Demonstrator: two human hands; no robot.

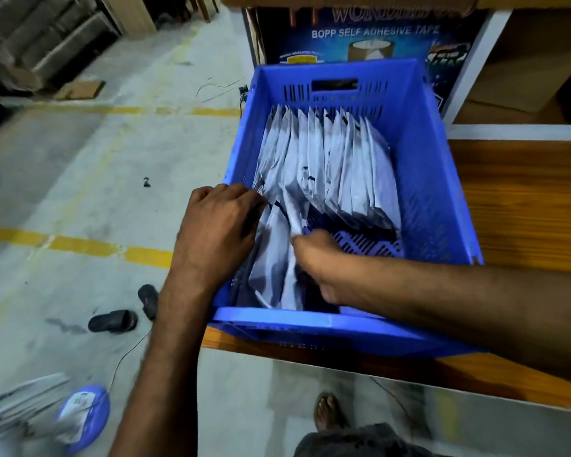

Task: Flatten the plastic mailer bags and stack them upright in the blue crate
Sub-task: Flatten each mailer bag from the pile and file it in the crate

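A blue crate (422, 166) sits on a wooden table. Several silvery-white plastic mailer bags (330, 159) stand upright in a row across its far half. Closer to me, one or two more bags (274, 255) lean against the crate's left wall. My left hand (218, 225) reaches over the left rim, its curled fingers pinching the top edges of these near bags. Inside the crate my right hand (317, 258) grips the edge of a near bag from the right. The crate's slotted floor shows at the right of my right hand.
A cardboard box printed with tape branding (373, 31) stands behind the crate. The wooden table (521, 199) extends to the right. On the concrete floor lie dark sandals (112, 320), a blue round object (86, 413) and more mailers (17, 404) at lower left. My foot (328, 412) shows below.
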